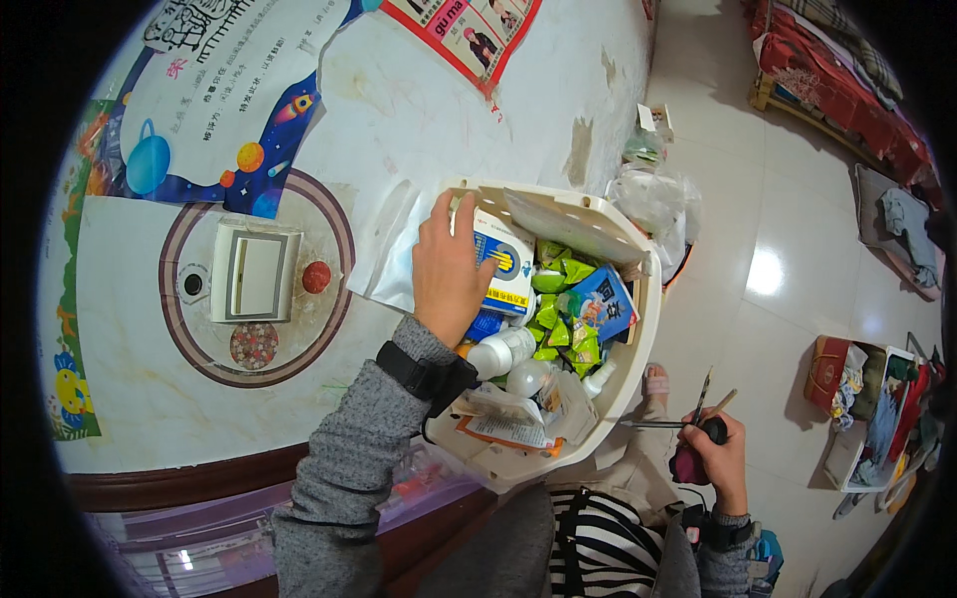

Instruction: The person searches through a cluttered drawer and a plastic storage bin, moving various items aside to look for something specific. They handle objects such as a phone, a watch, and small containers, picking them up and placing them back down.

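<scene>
A cream plastic basket (649, 329) full of small goods lies before me. My left hand (452, 273) reaches over its left side, fingers spread on the edge of a white, blue and yellow medicine box (512, 258); whether it grips the box is unclear. Below the box lie a white plastic bottle (502, 351), green wrapped packets (553, 321) and a blue picture packet (602, 303). To the right of the basket, my right hand (714, 445) is closed around several thin pen-like sticks (703, 396) and a dark, maroon object (688, 465).
A wall with a socket plate (256, 275) and posters (224, 112) is at the left. Plastic bags (658, 194) lie beyond the basket. On the tiled floor at the right stand a box of clothes (871, 441), a cushion (882, 202) and a bed with a red cover (822, 82).
</scene>
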The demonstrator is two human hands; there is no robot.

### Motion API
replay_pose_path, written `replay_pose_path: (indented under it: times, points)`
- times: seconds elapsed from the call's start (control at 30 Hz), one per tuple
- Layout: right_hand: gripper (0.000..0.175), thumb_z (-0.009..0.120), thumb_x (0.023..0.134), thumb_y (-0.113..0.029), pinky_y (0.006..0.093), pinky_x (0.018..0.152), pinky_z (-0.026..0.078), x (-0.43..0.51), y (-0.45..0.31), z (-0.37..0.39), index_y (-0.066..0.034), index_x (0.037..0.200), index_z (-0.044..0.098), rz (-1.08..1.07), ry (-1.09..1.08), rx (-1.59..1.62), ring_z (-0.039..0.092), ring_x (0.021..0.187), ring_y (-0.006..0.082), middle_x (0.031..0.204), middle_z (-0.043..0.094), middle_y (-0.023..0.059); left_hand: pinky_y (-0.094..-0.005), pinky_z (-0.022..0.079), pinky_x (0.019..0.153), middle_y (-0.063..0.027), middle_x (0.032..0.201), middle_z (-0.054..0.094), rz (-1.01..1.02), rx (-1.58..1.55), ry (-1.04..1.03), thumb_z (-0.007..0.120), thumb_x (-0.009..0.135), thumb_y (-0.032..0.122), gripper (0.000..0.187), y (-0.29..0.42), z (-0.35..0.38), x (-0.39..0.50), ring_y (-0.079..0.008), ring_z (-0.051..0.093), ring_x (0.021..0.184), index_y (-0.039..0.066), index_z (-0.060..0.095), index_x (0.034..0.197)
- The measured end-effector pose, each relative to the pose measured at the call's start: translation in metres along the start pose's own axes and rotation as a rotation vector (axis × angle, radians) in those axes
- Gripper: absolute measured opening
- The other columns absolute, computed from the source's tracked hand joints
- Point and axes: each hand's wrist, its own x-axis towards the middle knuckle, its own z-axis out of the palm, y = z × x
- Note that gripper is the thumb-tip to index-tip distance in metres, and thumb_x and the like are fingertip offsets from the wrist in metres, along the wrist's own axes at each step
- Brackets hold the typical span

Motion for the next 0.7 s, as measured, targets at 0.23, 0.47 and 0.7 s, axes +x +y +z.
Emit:
replay_pose_path:
  times: [0.23,0.47,0.7]
  points:
    - [0.007,0.066,0.081,0.0,0.0296,0.065,0.054,0.01,-0.004,0.0,0.0024,0.079,0.059,-0.048,-0.013,-0.045,0.065,0.07,0.0156,0.086,0.066,0.0089,-0.0442,0.052,0.078,-0.0226,0.11,0.053,-0.163,-0.023,-0.249,0.079,0.071,0.01,0.074,-0.002,0.009,0.005,-0.0412,0.061,0.091,0.001,0.043,0.134]
    - [0.008,0.066,0.08,0.001,0.0296,0.065,0.054,0.016,-0.008,0.005,0.0029,0.079,0.058,-0.015,-0.045,-0.058,0.065,0.07,0.0155,0.087,0.066,0.0092,-0.0469,0.047,0.085,-0.0253,0.108,0.058,-0.084,-0.158,-0.124,0.065,0.078,-0.003,0.047,-0.023,-0.036,-0.01,-0.0445,0.056,0.102,-0.003,0.05,0.123]
    - [0.008,0.065,0.081,0.0,0.0298,0.065,0.054,0.022,-0.011,0.006,0.0032,0.078,0.058,-0.009,-0.068,-0.033,0.065,0.07,0.016,0.088,0.065,0.0095,-0.0478,0.05,0.064,-0.0204,0.096,0.056,-0.007,-0.039,-0.285,0.061,0.081,0.002,0.034,-0.015,-0.064,-0.045,-0.0409,0.061,0.08,0.003,0.05,0.112]
